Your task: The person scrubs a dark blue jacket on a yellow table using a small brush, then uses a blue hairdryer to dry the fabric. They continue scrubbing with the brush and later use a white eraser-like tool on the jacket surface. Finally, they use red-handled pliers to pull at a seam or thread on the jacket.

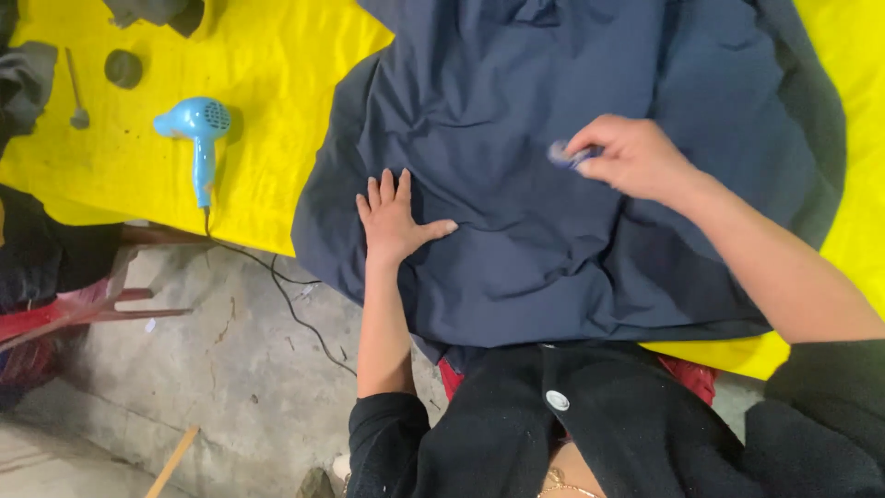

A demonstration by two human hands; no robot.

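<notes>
Head view: left hand (pixel 395 219) flat on navy cloth (pixel 572 166); right hand (pixel 627 157) pinching small blurred object (pixel 562 153).

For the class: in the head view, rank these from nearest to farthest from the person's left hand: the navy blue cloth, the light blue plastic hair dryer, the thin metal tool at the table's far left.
1. Navy blue cloth: under the left hand.
2. Light blue plastic hair dryer: to the left, on the yellow table cover.
3. Thin metal tool: far left edge.

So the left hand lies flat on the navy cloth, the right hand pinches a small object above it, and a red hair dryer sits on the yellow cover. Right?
Not quite: the hair dryer is light blue, not red, as the head view shows. The left hand does lie flat on the navy cloth, the right hand pinches a small object, and the dryer sits on the yellow cover.
</notes>
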